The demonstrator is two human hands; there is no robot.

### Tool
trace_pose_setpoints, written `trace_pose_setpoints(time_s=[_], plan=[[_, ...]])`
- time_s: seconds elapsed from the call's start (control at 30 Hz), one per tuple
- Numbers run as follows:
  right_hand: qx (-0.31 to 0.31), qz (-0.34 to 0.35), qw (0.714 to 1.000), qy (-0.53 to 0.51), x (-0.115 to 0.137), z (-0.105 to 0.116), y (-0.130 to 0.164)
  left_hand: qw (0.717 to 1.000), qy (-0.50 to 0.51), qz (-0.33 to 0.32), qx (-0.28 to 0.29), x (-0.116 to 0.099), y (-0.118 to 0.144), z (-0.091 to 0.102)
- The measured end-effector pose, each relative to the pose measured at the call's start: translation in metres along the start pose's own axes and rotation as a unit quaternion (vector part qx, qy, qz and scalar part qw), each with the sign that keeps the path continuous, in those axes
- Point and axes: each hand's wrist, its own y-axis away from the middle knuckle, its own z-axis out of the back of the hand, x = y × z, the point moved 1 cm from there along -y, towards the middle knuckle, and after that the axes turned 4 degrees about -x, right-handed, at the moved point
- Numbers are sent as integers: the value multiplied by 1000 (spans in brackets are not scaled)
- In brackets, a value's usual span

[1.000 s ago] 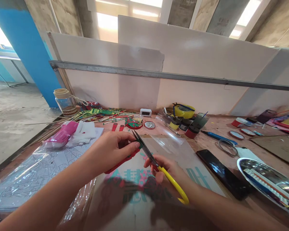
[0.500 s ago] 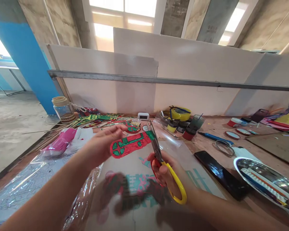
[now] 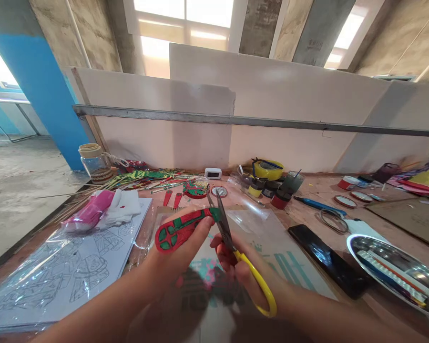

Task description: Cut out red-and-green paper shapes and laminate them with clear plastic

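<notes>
Holds a red-and-green piece (image 3: 182,228) above the printed sheet (image 3: 303,281), pressed under the thumb of the left hand (image 3: 182,257), with most of that hand's fingers hidden beneath. Slants the long axis from near left to far right, with the broad rounded end leftward and the narrow green end pointing at the parted blades. Grips the yellow-handled scissors (image 3: 240,256) in the curled right hand (image 3: 246,277), tips aimed away and slightly left.

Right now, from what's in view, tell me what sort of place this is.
Probably a craft workshop: scissors are held against a red-and-green piece, line drawings lie at the left, and small jars, perhaps of paint, stand towards the back.
</notes>
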Motion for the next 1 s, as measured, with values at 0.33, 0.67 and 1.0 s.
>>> trace_pose_setpoints(time_s=[0.33,0.67,1.0], plan=[[15,-12,1000,-12,1,4,-2,994,-13,-78,75,-2,-2,4],[16,-50,998,-41,6,0,-1,974,-115,-196,-6,-8,-13,15],[-3,-64,997,-53,11,-3,0,965,-152,-213,-16,-10,-13,18]])
